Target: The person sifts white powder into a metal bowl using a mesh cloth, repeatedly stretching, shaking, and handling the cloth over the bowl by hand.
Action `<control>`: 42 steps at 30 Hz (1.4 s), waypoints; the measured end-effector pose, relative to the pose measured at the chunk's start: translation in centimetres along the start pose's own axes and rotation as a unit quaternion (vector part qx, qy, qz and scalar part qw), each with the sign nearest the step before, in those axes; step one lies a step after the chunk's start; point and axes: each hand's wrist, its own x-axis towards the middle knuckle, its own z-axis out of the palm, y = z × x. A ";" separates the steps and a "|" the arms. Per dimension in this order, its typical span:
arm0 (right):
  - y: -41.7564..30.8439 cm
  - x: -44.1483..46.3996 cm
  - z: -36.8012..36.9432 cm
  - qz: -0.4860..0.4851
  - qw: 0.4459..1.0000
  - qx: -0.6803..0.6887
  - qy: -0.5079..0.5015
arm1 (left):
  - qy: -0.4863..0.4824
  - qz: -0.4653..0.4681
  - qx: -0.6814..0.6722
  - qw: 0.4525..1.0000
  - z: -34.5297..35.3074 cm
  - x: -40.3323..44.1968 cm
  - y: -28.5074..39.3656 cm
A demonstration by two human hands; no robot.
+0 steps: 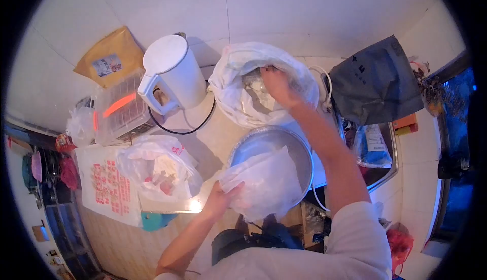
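Note:
At the lower middle, my left hand is closed on the edge of a translucent white plastic bag. The bag hangs over a round metal basin at the counter's front edge. My right hand reaches into a large open white bag behind the basin. Its fingertips are down among clear plastic inside, and what they touch is too hidden to make out.
A white kettle stands left of the large bag, its black cord curving over the counter. Further left are a clear plastic case and a yellow envelope. An open white bag lies front left. A dark grey bag is beside the sink.

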 end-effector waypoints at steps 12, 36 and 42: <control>-1.3 -3.1 -1.1 0.070 0.976 0.161 -0.130 | -0.022 -0.063 -0.117 0.991 1.1 1.2 0.2; -1.0 -16.0 -21.0 -0.049 0.955 0.276 0.098 | -0.141 -0.049 -0.297 0.943 3.7 6.1 1.1; 0.2 -14.7 -19.8 0.127 0.931 0.328 0.095 | -0.141 -0.021 -0.266 0.953 3.4 5.7 1.2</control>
